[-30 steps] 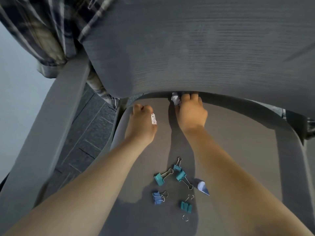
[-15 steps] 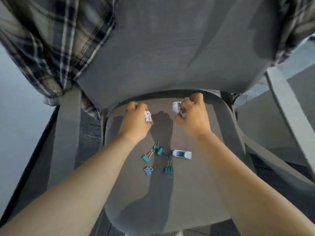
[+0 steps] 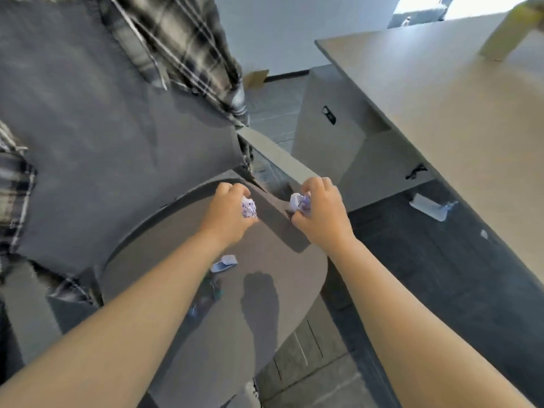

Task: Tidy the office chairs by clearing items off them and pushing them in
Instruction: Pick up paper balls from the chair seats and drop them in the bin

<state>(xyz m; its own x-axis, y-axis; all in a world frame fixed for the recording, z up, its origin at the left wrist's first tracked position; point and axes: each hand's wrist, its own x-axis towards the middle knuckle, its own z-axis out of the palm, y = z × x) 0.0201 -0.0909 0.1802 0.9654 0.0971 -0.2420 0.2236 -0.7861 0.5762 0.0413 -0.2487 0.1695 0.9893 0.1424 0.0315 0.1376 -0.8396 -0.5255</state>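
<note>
My left hand squeezes one crumpled paper ball and my right hand squeezes another paper ball, hands apart above the chair seat

No legible text, perhaps blur.

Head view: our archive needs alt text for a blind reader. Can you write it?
Seen from above, the left hand and right hand each grip a crumpled paper ball over a grey chair seat. Small clips and a paper scrap lie on the seat; a plaid shirt drapes the backrest, beside a desk.
</note>
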